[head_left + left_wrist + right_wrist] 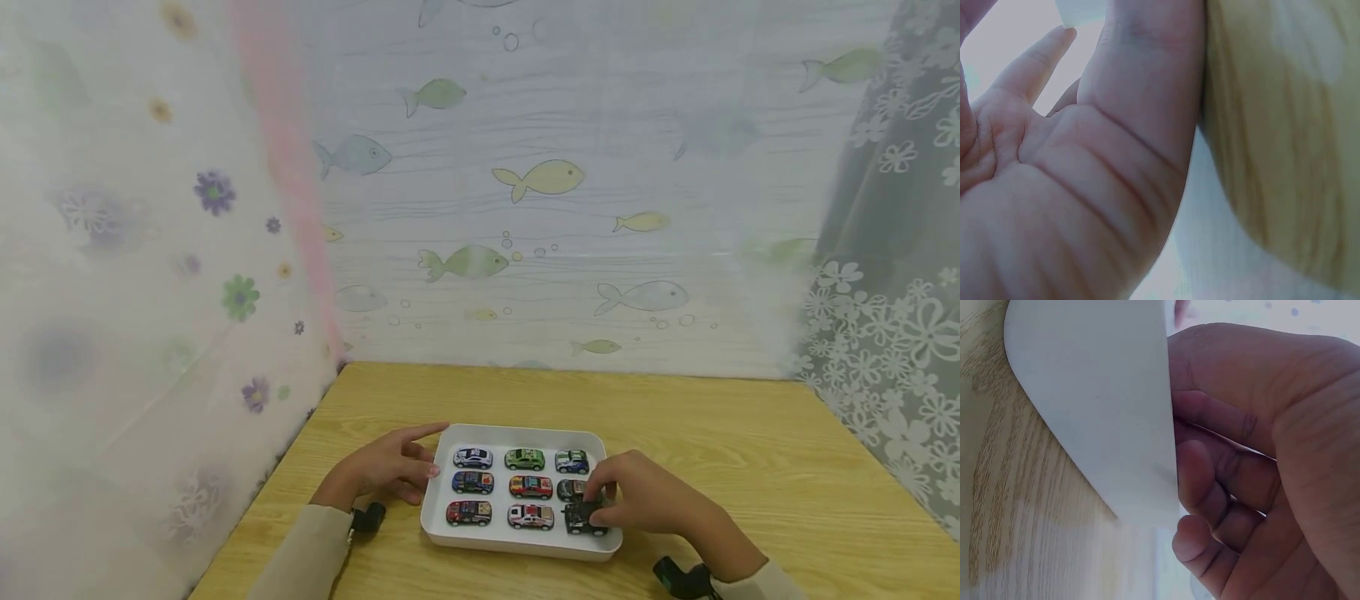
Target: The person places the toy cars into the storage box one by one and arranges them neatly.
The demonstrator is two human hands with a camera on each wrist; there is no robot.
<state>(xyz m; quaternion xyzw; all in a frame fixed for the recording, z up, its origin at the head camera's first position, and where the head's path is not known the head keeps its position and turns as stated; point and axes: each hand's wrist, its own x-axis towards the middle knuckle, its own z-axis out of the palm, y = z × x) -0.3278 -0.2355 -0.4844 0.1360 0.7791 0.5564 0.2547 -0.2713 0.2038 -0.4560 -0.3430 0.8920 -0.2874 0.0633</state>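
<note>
A white tray (pixel 517 547) holds several small toy cars set out in rows. My right hand (pixel 648 497) reaches over the tray's right wall and pinches a black toy car (pixel 577 521) at the near right corner, between thumb and forefinger. Just behind it, a dark toy car (pixel 570 490) is partly covered by the fingers. In the right wrist view, the tray's outer wall (pixel 1094 406) hides the fingertips and the car. My left hand (pixel 386 464) stays at the tray's left side, forefinger stretched along the far left corner, thumb at the rim, other fingers loosely bent.
The tray stands on a wood-grain table (pixel 675 417) close to its near side. A curtain printed with fish (pixel 555 177) hangs behind the table, with flowered curtains at left and right. Small black cameras (pixel 367 518) are strapped at both wrists.
</note>
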